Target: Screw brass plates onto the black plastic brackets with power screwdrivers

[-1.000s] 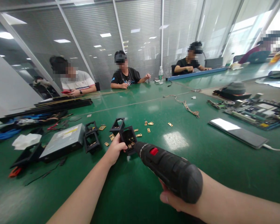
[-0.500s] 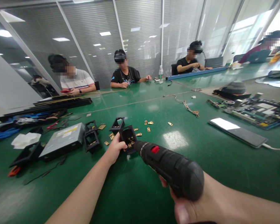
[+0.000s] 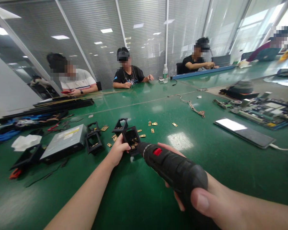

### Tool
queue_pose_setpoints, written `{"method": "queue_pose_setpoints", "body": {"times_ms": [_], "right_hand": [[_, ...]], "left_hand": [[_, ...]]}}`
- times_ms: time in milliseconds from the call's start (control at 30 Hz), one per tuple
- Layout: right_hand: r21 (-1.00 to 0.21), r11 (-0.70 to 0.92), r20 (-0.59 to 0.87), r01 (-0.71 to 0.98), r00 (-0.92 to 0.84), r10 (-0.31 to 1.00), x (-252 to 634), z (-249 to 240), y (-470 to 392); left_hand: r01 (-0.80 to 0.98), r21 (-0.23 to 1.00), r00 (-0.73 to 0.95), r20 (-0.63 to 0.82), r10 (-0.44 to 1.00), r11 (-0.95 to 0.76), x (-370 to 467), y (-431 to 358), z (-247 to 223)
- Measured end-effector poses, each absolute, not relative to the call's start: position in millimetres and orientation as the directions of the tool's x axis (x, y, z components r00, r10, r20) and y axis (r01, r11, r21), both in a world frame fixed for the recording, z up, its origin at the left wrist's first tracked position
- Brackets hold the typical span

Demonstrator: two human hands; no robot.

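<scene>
An open-fronted, square black box with small brass pieces inside (image 3: 128, 135) sits tilted just above or on the glossy green desk (image 3: 134, 198); which of the two, I cannot tell. The left hand (image 3: 119, 150) holds its left side, fingers closed on it with the thumb at the front edge. A black power drill with a red switch (image 3: 176, 169) points its nose at the box's open front; the bit's contact is too small to make out. The right hand (image 3: 210, 199) grips the drill, fingers wrapped around its body and thumb at the rear. Flat brass plates with holes (image 3: 154, 123) lie scattered beyond the box. Another black square frame (image 3: 120, 129) stands just behind it. Farther left rests a silver metal drive case (image 3: 64, 140); well to the right, a dark slab-shaped phone (image 3: 252, 135).
</scene>
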State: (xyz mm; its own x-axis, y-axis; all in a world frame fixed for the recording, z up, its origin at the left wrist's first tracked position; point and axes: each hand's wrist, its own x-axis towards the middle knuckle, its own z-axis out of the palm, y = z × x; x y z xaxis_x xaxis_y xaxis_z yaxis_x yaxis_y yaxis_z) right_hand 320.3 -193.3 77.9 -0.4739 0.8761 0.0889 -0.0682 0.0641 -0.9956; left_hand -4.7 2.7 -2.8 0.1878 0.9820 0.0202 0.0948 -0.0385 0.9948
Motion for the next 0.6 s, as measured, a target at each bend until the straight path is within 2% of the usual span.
{"method": "queue_pose_setpoints", "body": {"times_ms": [367, 600], "right_hand": [[-0.990, 0.123, 0.141, -0.070, -0.475, 0.868, 300, 115, -171], [-0.997, 0.065, 0.082, -0.052, -0.473, 0.877, 317, 87, -191]], "left_hand": [[0.100, 0.995, 0.186, -0.004, 0.983, -0.015, -1, -1, 4], [0.079, 0.997, 0.194, -0.001, 0.981, -0.015, -1, -2, 4]]}}
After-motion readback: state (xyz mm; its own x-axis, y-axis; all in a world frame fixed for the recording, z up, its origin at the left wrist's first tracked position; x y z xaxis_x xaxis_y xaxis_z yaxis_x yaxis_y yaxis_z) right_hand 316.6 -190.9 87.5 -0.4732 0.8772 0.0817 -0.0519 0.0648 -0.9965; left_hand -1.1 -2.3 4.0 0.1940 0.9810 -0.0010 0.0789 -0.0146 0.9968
